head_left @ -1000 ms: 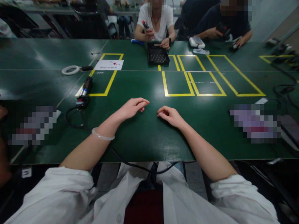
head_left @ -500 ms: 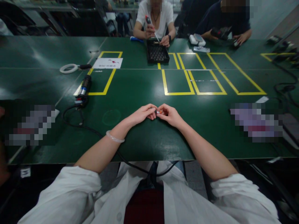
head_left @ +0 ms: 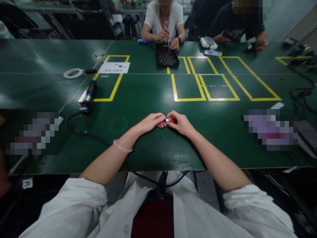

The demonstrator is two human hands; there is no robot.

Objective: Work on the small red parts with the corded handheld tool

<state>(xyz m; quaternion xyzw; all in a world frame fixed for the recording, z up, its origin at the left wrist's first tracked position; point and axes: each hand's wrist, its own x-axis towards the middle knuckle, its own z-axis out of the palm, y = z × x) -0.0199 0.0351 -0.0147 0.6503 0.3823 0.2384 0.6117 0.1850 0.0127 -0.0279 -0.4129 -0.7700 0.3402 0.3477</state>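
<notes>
Over the green table (head_left: 148, 148), my two hands meet fingertip to fingertip around a small part (head_left: 167, 120) with a shiny, whitish face and a bit of orange; its kind is too small to make out. My right hand (head_left: 178, 121) pinches it between thumb and fingers. From the other side, the fingers of my left hand (head_left: 155, 121) are closed against the same part, thumb on top. Much of the part is hidden by the fingertips. A pale bangle (head_left: 122, 146) circles my left wrist.
A black cylindrical tool (head_left: 89, 92) with a cable (head_left: 99, 138) lies at left, by a white ring (head_left: 73, 73) and a paper sheet (head_left: 114, 67). Yellow tape (head_left: 190, 99) marks the table. Opposite, a person holds a screwdriver (head_left: 166, 27) over a black tray (head_left: 167, 62); another sits right.
The small part has turned in my fingers, its whitish face now showing more. Across the table, the screwdriver has swung upright; the other person's hand has left a dark object.
</notes>
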